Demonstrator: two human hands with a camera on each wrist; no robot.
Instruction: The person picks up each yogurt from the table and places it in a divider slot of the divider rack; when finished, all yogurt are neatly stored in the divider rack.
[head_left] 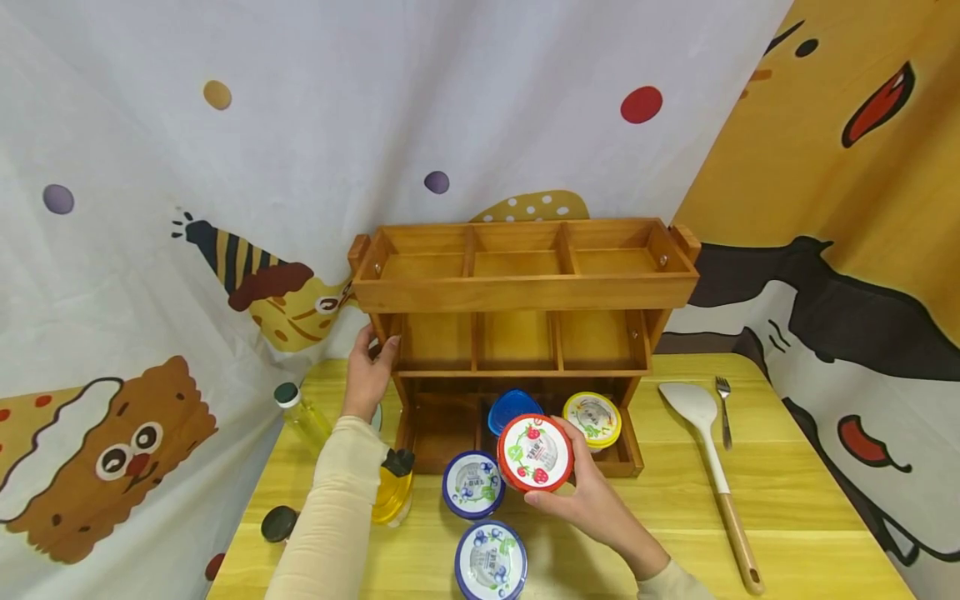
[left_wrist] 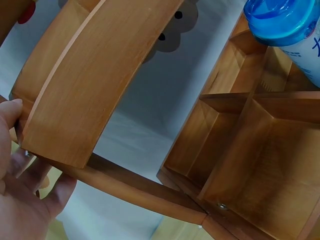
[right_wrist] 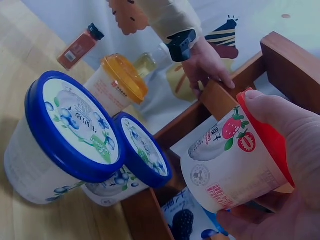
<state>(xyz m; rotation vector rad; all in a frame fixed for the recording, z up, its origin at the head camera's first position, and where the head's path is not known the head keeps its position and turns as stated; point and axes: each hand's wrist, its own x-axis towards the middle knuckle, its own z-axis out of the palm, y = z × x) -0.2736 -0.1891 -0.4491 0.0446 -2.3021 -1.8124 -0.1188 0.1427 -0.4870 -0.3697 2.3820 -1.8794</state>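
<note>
My right hand (head_left: 592, 508) grips a red-lidded strawberry yogurt tub (head_left: 536, 452) by its lid and base, over the front of the wooden tiered box's bottom tray (head_left: 438, 429). In the right wrist view, the tub (right_wrist: 225, 165) is tilted, thumb on the red lid. My left hand (head_left: 367, 379) holds the left end of the box's middle tray (head_left: 517, 373), thumb on one side and fingers on the other. Inside the bottom tray sit a blue-lidded cup (head_left: 514, 410) and a yellow-lidded tub (head_left: 592, 419). Two blueberry yogurt tubs with dark blue lids, a nearer one (head_left: 491, 562) and a farther one (head_left: 474, 485), stand in front.
Beside my left forearm stand an orange-lidded container (head_left: 392, 496), a green-capped bottle (head_left: 303, 412) and a dark-capped bottle (head_left: 279, 523). A spatula (head_left: 708, 454) and a fork (head_left: 725, 412) lie at the right. The top tray (head_left: 525, 293) overhangs the lower ones. A patterned cloth hangs behind.
</note>
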